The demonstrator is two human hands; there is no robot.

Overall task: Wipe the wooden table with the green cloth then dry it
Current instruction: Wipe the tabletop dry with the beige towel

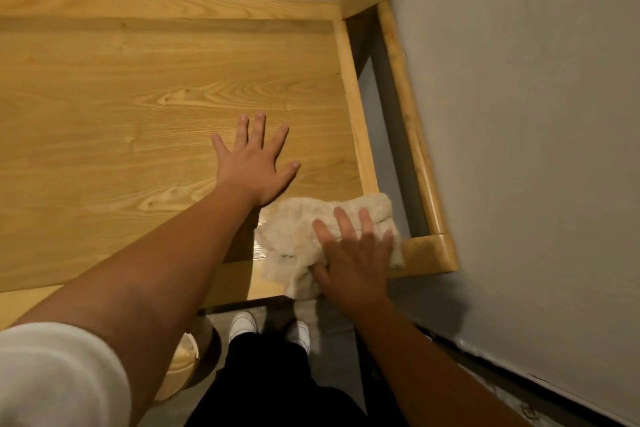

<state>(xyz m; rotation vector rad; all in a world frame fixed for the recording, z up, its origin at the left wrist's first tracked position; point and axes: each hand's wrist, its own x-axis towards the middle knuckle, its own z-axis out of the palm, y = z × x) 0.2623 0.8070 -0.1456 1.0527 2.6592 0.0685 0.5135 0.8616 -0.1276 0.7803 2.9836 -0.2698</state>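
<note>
Pressing flat on wooden table [104, 87], left hand [256, 166]; right hand [353, 263], seemingly open-fingered, on cream cloth [294, 236] near wall [519, 114].

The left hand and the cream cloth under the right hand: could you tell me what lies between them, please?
Nothing but bare wood. In the head view the left hand lies flat on the wooden table, and only a short strip of tabletop separates its heel from the cream cloth under the right hand.

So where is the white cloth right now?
In the head view, the white cloth lies on the wooden table's near right corner, under the right hand, just right of the left hand lying flat on the wood.
</note>
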